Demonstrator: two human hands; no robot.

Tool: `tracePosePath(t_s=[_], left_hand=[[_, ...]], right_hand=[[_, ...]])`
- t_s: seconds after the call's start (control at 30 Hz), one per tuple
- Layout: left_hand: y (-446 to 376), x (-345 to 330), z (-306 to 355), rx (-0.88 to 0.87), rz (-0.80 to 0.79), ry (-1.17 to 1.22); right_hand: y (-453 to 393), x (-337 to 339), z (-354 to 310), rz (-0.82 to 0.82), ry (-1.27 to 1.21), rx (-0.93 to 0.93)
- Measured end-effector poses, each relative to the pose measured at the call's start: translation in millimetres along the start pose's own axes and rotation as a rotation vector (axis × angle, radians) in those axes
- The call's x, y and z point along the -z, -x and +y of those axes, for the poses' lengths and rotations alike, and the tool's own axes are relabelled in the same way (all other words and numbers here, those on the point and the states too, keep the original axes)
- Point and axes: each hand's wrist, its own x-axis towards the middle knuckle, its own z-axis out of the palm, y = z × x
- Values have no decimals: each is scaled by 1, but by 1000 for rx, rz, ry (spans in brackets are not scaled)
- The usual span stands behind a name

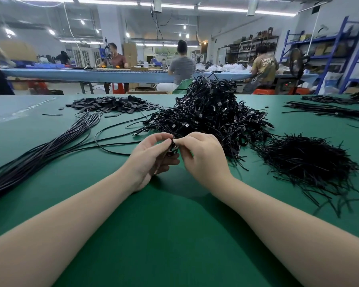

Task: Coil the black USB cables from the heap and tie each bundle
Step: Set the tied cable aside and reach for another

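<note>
I see a small coiled cable bundle (172,148) held just above the middle of the green table (174,235), pinched between both hands, with the big heap of coiled black USB cables (211,112) right behind it toward the far edge. My left hand (151,160) cups the bundle from below and the left, thumb and forefinger closed on its top; my right hand (203,158) meets it from the other side, its fingertips (179,141) nipping the same spot — whether it is the cable itself or a tie that they pinch, I cannot tell, the black is too dense there. One loose cable (112,141) curves across the surface from the hands out to the left. Further left, a long sheaf of straight cables (39,154) runs from the left edge up toward the far side, ending near a flat spread of small black tabs (114,104). To the right of the hands lies a bristling pile of thin black ties (307,162), near the right edge, and more straight cables (330,110) lie in the far right corner. Beyond the table, people sit at a long blue workbench (112,75) — with blue shelving (340,48) on the right.
</note>
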Motion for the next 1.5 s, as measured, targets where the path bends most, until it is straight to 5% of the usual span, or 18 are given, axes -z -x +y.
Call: tracePosePath(t_s=[0.2,0.47,0.67,0.8,0.97,1.1,1.27,1.4,1.5], left_hand=[[-2,0,-9,-135,23,-103],[-2,-1,-12,-313,76,-151],[0,-3,-6,-94,14,-45],[-4,2,4,79,-5,81],[-3,17,17,249,-318,109],[-8,13,13,272,-92,209],[-12,14,8,198,-38,180],[-8,12,3,140,-43,182],[-15,13,0,-15,199,-117]], right_hand=[[2,-3,6,-3,-175,-194],[-1,-3,3,15,-210,-192],[-2,0,-2,31,-190,-124],[-4,3,-3,-10,50,137],[-10,9,-6,-83,193,399],[-47,22,-14,-181,133,205],[-177,42,23,-114,533,-110],[-216,45,43,-605,467,-538],[-172,16,24,-755,550,-508]])
